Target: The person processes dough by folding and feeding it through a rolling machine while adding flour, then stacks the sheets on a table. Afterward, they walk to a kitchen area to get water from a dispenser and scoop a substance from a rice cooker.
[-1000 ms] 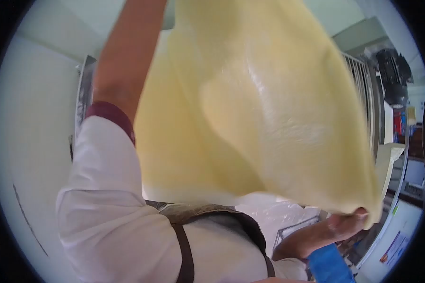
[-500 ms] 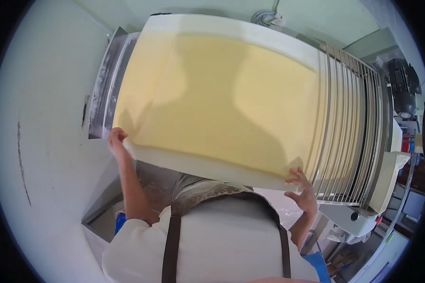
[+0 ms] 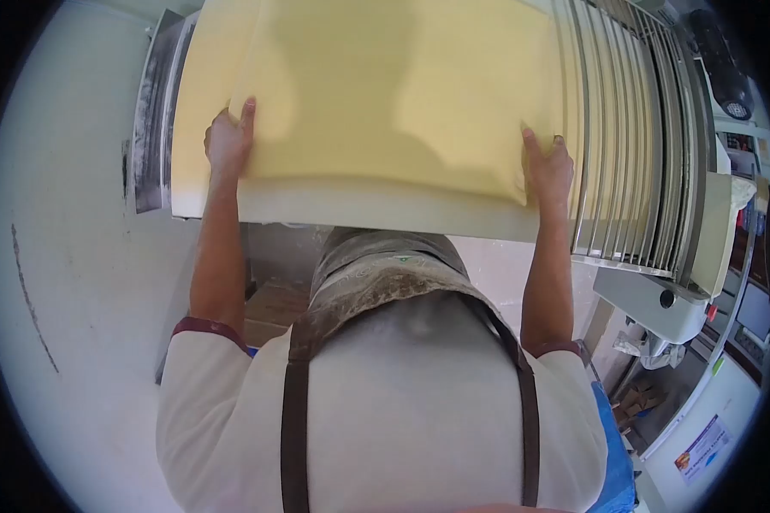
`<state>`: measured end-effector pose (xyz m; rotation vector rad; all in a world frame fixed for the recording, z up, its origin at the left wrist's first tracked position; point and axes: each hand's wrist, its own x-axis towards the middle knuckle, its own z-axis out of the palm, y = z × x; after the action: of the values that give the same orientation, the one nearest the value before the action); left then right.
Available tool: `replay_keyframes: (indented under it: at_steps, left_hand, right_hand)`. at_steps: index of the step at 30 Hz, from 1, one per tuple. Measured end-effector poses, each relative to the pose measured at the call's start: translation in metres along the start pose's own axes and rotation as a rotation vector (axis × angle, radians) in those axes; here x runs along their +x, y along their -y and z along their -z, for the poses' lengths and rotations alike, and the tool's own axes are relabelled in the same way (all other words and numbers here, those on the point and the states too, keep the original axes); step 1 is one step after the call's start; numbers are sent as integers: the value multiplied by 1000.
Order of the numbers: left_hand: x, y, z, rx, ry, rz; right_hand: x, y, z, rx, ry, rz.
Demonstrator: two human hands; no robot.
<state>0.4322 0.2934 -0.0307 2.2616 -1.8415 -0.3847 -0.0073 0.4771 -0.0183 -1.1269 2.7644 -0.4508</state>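
Observation:
A wide sheet of pale yellow dough (image 3: 342, 128) lies over the white belt (image 3: 385, 205) of a dough sheeter. My left hand (image 3: 228, 144) rests near its left side, thumb stretched forward on the dough and fingers apart from it. On the right side, my right hand (image 3: 549, 171) touches the sheet in a similar way, thumb and forefinger spread. Between the two hands the near edge of the dough runs just above the front of the belt. A shadow of a head and shoulders falls on the sheet. The far edge of the dough is out of view.
A metal bar guard (image 3: 624, 145) covers the belt on the right, with a dark motor (image 3: 719, 64) beyond it. At the left end sits a floury metal tray (image 3: 158, 120) near the wall (image 3: 68, 214). A cardboard box (image 3: 278, 308) is below the belt.
Both hands have moved forward from the near corners onto the sides of the dough. The view has shifted, so the machine appears higher and its back edge is out of frame.

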Motion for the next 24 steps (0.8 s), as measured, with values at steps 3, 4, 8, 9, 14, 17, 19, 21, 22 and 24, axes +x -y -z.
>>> replay_keyframes:
  at_steps: [3, 4, 8, 9, 14, 17, 19, 21, 22, 24]
  left_hand:
    - [-10, 23, -12, -97, -35, -69]
    - [-15, 21, -8, -76, -42, -56]
    - [-12, 6, -4, -210, -165, -146]
    - [0, 6, -10, -285, -205, -196]
    - [83, -37, -35, -412, -162, -283]
    - [123, -43, -50, -547, -129, -179]
    - [138, -42, -44, -589, -116, -68]
    - [166, -42, -53, -568, -39, 47]
    - [176, -47, -47, -385, 84, 69]
    - [187, -64, -40, -350, 74, 23]
  right_hand:
    - [-22, -19, -6, 65, -28, 7]
    - [-27, -4, 8, 104, 23, -43]
    - [-5, -6, 5, 169, -3, 93]
    - [14, -15, -11, 203, -18, 167]
    - [128, 26, -30, 219, -65, 260]
    - [167, 29, -35, 447, -47, 160]
    - [195, 6, -61, 470, -18, 84]
    - [187, 51, -10, 464, 384, -263]
    - [196, 46, -18, 554, 370, -268]
    - [220, 47, -27, 711, 402, -313]
